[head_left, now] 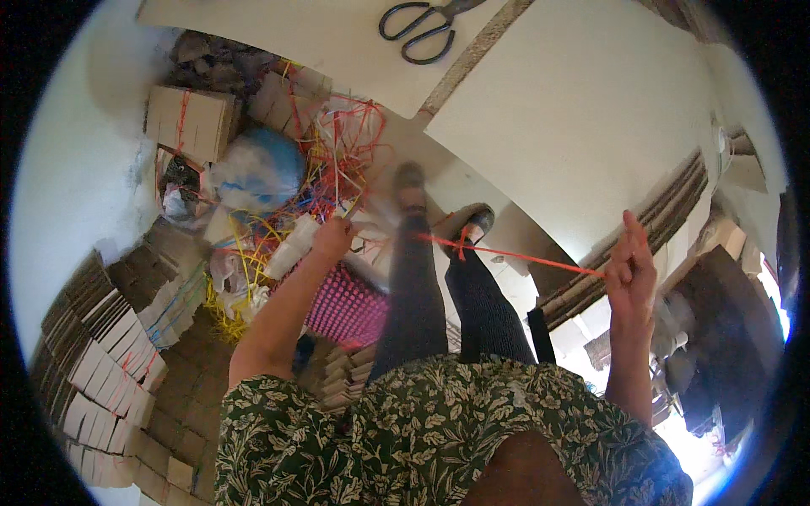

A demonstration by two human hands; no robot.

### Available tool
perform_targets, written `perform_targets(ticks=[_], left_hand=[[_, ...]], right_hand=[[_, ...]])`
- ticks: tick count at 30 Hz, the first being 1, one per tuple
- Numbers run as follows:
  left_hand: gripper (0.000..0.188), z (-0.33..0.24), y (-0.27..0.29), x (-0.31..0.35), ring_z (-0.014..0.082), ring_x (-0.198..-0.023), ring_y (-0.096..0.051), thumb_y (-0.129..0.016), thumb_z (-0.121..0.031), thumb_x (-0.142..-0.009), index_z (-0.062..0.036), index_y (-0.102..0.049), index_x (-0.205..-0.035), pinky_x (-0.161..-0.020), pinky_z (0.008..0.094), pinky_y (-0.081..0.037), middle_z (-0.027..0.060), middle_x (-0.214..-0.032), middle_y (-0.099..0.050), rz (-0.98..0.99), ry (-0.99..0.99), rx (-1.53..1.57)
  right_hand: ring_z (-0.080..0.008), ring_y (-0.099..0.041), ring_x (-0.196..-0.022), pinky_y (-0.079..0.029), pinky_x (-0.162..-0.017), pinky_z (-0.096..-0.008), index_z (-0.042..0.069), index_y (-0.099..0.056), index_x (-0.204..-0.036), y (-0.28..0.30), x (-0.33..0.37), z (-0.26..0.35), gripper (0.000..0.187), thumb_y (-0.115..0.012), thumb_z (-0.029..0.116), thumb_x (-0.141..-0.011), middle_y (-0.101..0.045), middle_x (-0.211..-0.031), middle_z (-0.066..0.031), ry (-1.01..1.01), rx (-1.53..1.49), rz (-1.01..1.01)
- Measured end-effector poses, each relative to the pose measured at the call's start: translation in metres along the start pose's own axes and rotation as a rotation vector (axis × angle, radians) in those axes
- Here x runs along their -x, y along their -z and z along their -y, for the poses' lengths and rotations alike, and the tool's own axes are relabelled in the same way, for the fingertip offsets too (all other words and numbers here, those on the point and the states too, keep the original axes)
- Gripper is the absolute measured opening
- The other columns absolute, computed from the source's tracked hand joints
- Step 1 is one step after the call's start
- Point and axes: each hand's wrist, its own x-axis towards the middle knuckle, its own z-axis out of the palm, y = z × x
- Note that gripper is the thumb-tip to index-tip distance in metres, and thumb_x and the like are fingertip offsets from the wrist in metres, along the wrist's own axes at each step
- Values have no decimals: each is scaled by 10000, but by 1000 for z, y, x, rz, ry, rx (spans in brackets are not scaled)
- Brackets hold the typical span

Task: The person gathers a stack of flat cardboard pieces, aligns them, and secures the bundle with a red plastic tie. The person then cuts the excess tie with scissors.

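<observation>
My right hand is raised at the right, some fingers pointing up and the others curled on a red plastic string. The string stretches taut to the left in front of my legs, and its far end blurs out near my knee. At the left, my left hand is closed with its fingertips together. What it pinches is too blurred to make out. Beneath that hand are a pink perforated basket and a white roll-like bundle. A heap of tangled red and yellow strings lies beyond it.
Black-handled scissors lie on a pale board at the top. Another large pale sheet covers a stack at the right. Tied cardboard bundles stand along the left wall, with a blue-and-clear plastic bag farther off.
</observation>
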Motion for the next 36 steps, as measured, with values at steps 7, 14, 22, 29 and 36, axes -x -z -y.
perform_targets(ticks=[7, 14, 22, 29, 36], left_hand=[[351, 7, -25, -161, 364, -883, -647, -574, -364, -872, -63, -656, -1032, -774, 461, -523, 188, -946, -663, -285, -299, -127], [411, 1, -57, -293, 340, -1097, -563, -575, -384, -882, -139, -583, -1212, -836, 461, -514, 153, -1239, -560, -261, -116, -251], [484, 0, -82, -403, 294, -1284, -412, -567, -400, -895, -227, -487, -1340, -1014, 485, -411, 91, -1431, -392, -99, -36, -108], [414, -10, -107, -377, 264, -1207, -458, -565, -338, -903, -183, -519, -1284, -980, 445, -434, 91, -1374, -435, -50, -99, -113], [346, -13, -117, -361, 235, -1130, -504, -563, -277, -911, -139, -551, -1227, -946, 406, -457, 92, -1318, -478, -75, -113, -139]], right_hand=[[-58, -385, -447, -282, -411, -193, -2, -474, -1290, -11, -4, -74, 453, -551, 84, -851, -534, -624, -29, -264, 476, 103], [-113, -578, -569, -466, -520, -241, 6, -607, -1185, 3, -8, -119, 318, -633, 77, -876, -673, -768, -94, -521, 821, 287], [-128, -644, -655, -501, -582, -239, -29, -722, -904, 42, -17, -164, 137, -682, 39, -792, -700, -756, -98, -572, 828, 214], [-184, -681, -817, -556, -664, -278, -41, -686, -1001, 70, -14, -185, 177, -654, 64, -863, -700, -919, -151, -497, 638, 219], [-95, -529, -568, -411, -511, -219, -33, -679, -921, 67, -20, -198, 176, -660, 113, -824, -634, -717, -53, -527, 599, 121]])
